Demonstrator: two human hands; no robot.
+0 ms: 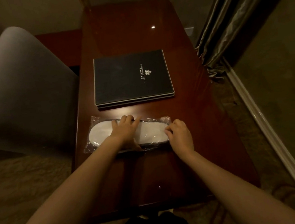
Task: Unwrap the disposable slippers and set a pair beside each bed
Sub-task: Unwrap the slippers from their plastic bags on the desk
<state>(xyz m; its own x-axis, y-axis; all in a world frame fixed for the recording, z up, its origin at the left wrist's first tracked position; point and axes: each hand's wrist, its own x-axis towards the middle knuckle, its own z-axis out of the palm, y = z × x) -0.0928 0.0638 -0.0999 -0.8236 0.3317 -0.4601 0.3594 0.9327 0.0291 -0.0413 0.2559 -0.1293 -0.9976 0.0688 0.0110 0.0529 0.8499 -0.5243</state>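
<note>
A pack of white disposable slippers in clear plastic wrap lies flat across the near part of the dark wooden table. My left hand rests on the middle of the pack, fingers spread over its far edge and thumb at its near edge. My right hand pinches the plastic at the pack's right end, fingers curled on the wrap. The hands hide the centre and right tip of the pack. No bed is in view.
A black hotel folder lies on the table just beyond the pack. A grey upholstered chair stands to the left. Curtains hang at the right, above a pale skirting rail. Carpet surrounds the table.
</note>
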